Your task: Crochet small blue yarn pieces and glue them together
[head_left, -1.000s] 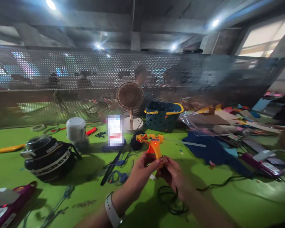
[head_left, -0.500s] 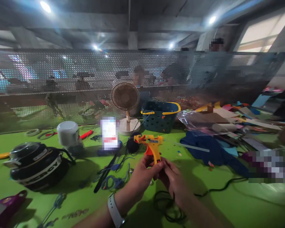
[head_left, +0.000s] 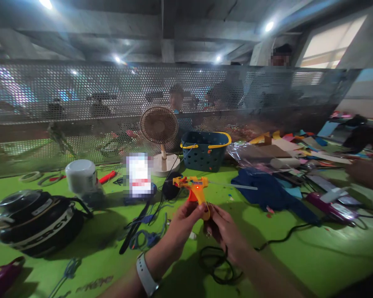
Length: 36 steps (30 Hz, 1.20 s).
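Observation:
A yellow hot glue gun (head_left: 200, 189) is held upright above the green table, nozzle to the left, with a small red light glowing on its body. From its back a long translucent glue stick (head_left: 239, 186) sticks out to the right. My left hand (head_left: 186, 219) is closed around the handle near the orange trigger. Against the lower handle, the fingers of my right hand (head_left: 225, 227) are pinched; the fingertips are partly hidden. Below the right hand lies a coiled black cord (head_left: 216, 265).
Leftward stand a black pot-shaped container (head_left: 43, 221) and a white jar (head_left: 81, 176). Behind are a lit screen (head_left: 139, 176), a fan (head_left: 159, 128) and a dark basket (head_left: 203, 155). At right lie blue cloth (head_left: 261, 190), scraps and a purple corded tool (head_left: 329, 207); another person's hand (head_left: 365, 169) reaches in.
The red light on the glue gun now shows lit. My right hand's grip has shifted slightly at the handle. The view has turned a little right, and another person's hand shows farther in at right.

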Tool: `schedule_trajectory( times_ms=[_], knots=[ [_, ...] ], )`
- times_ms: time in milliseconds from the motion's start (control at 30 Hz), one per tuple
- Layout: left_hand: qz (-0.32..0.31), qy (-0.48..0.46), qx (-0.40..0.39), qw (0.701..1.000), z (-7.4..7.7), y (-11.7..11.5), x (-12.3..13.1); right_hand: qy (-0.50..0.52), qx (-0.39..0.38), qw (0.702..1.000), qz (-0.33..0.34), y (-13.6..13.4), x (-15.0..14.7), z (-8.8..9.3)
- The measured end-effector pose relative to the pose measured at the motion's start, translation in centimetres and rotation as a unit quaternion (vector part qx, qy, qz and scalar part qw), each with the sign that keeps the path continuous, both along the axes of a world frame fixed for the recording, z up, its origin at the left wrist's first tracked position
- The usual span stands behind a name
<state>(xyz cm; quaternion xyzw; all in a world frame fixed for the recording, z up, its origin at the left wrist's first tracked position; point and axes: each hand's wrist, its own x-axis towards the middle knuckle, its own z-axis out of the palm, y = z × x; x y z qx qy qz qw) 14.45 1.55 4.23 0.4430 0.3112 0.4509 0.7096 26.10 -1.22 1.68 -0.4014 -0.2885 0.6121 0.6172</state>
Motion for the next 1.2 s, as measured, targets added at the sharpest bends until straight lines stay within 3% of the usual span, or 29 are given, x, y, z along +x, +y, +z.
schedule_trajectory(
  times_ms=[100, 267, 500, 633, 833, 1033, 1200],
  knots=[
    [0.036, -0.004, -0.021, 0.999, -0.4, 0.1, 0.4, -0.026, -0.001, 1.0, 0.005, 0.1, -0.2, -0.2],
    [0.037, -0.024, -0.033, 0.999, -0.8, 0.2, 0.5, -0.07, 0.006, 0.997, 0.009, 0.0, -0.2, -0.4],
    [0.054, -0.037, -0.029, 0.997, -1.4, 0.5, -0.1, -0.152, 0.039, 0.985, 0.067, -0.2, 0.2, 1.6],
    [0.036, -0.04, -0.053, 0.997, -1.2, 0.5, 0.1, -0.183, 0.033, 0.98, 0.073, -0.1, 0.5, 1.5],
    [-0.007, 0.027, -0.141, 0.99, -1.6, -1.5, -2.1, -0.249, -0.028, 0.968, 0.012, 0.9, 4.7, 0.0],
    [-0.052, 0.078, -0.072, 0.993, -1.6, -3.3, -6.8, -0.382, -0.075, 0.919, -0.055, 3.7, 8.4, -1.5],
    [-0.019, 0.174, -0.019, 0.984, -0.4, -4.2, -10.6, -0.541, -0.042, 0.837, -0.069, 4.9, 9.2, -0.7]
  ],
)
